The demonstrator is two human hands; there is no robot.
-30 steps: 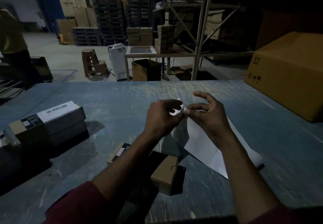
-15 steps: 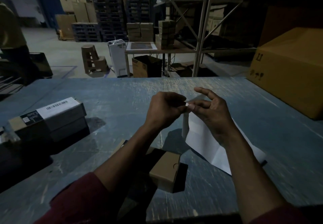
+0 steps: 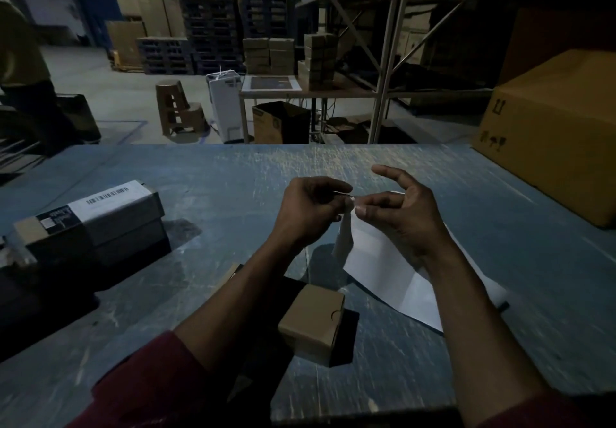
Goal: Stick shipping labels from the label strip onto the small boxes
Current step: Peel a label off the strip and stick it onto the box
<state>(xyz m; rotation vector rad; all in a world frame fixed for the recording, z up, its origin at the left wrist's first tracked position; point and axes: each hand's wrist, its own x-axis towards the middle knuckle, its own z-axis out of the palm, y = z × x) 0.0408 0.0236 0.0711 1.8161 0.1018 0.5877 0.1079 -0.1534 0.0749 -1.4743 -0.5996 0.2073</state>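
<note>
A white label strip (image 3: 380, 264) hangs from my hands down onto the blue-grey table (image 3: 233, 174). My left hand (image 3: 310, 210) pinches its top corner with thumb and fingers. My right hand (image 3: 400, 210) touches the same corner with two fingertips while its index finger sticks up. A small brown cardboard box (image 3: 313, 327) stands on the table below my hands, between my forearms. A second small box (image 3: 233, 269) is mostly hidden under my left forearm.
Long grey boxes (image 3: 96, 224) with a barcode label lie stacked at the left. A large brown carton (image 3: 553, 137) sits at the table's right edge. Beyond the far edge are metal shelving, pallets, stacked cartons and a person at the far left.
Both hands stayed at the strip's top corner, working it between the fingertips. My right index finger has lifted higher. A narrow flap of the strip now hangs down below the pinch.
</note>
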